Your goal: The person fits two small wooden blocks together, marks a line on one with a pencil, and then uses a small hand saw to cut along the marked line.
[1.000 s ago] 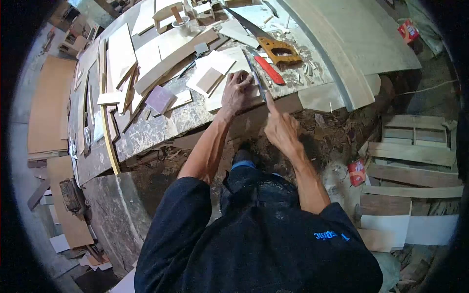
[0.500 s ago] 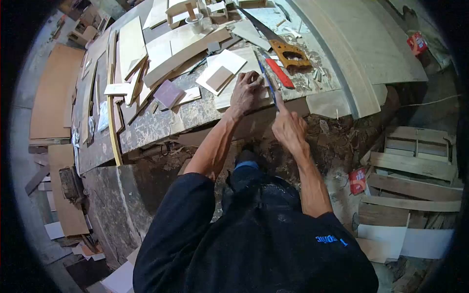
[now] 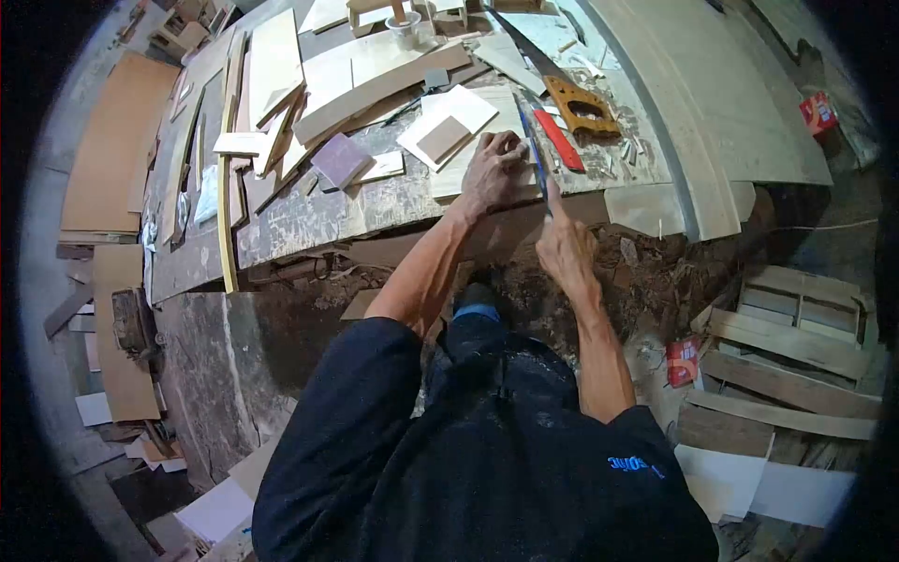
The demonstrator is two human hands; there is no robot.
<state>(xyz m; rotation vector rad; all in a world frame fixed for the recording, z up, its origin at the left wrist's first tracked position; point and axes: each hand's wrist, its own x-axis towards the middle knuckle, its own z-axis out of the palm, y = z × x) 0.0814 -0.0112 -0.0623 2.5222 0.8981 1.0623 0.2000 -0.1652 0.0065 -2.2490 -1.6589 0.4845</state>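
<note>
My left hand (image 3: 491, 173) rests with curled fingers on a pale wooden board (image 3: 451, 180) at the bench's front edge. Whatever is under those fingers is hidden. My right hand (image 3: 567, 248) is closed round the near end of a thin blue blade (image 3: 537, 155), its index finger stretched along it. The blade points away from me, just right of my left hand, over the board's right side. Beyond the board's left part lie a white panel (image 3: 473, 110) and a small brown block (image 3: 444, 140). A red strip-like tool (image 3: 559, 140) lies right of the blade.
A handsaw with a yellow wooden handle (image 3: 582, 108) lies at the back right. A purple block (image 3: 341, 161), a long wooden beam (image 3: 384, 92) and a plastic cup (image 3: 403, 32) are on the left. Wooden frames (image 3: 796, 328) stand at the lower right.
The whole view has shifted, so the bench sits a little further right and lower. My right hand and the blade have come slightly nearer to me against the board.
</note>
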